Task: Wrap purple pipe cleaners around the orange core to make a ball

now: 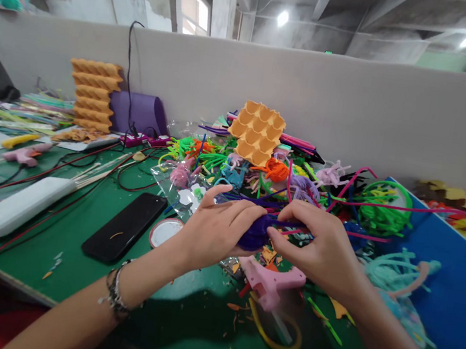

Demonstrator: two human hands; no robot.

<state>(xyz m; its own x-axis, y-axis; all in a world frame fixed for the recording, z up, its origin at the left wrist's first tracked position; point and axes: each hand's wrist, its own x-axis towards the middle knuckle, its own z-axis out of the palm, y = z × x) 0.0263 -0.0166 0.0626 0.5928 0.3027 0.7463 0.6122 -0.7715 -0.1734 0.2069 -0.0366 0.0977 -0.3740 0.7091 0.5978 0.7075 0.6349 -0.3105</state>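
Observation:
A dark purple ball of coiled pipe cleaner [254, 234] is held above the table, in the middle of the head view. My left hand [219, 227] wraps round it from the left, its index finger raised. On the other side my right hand [314, 241] pinches a purple strand at the ball's right edge between thumb and fingers. Under the hands lies a pink hot glue gun [272, 281] with a clear glue stick. Just behind them spreads a heap of coloured pipe cleaners, with an orange wound piece [277, 170] in it.
An orange egg-crate foam piece [257, 131] tops the heap. To the left lie a black phone [125, 227], a white power bank-like device [16, 206] with cables, and another pink glue gun [27, 154]. A blue board [438, 284] stands at the right; a grey partition [211, 79] closes the back.

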